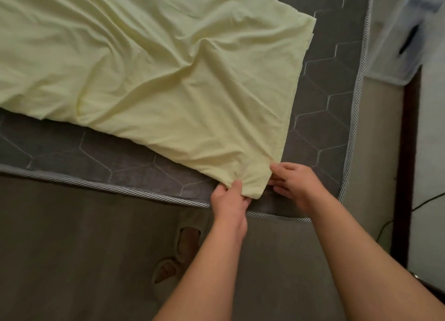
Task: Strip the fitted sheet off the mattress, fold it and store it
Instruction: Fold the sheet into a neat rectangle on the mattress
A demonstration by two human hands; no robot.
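We observe the left hand (228,197) with its grip closed on the near corner of the fitted sheet (149,62): the thumb lies on top of the fabric and the fingers curl beneath the bunched fold. The right hand (292,181) grips the same corner from the other side, thumb at the sheet's edge and fingers reaching in under the fold. The two hands sit just beside each other, with only the gathered corner between them.

The sheet is off the corners of the mattress (322,118) and lies loose on top of it, spread away from us towards the far left. The held corner rests near the mattress's front edge.

To the far right, past the mattress edge, we note a translucent storage box (399,31), blurred. A dark cable (426,200) runs across the pale surface there. Two slippers (187,238) stand on the floor (72,284) beneath the left forearm.

The sheet is pale yellow-green, thin and heavily creased. The mattress top is grey, quilted in hexagons, with striped cord piping along its rim.
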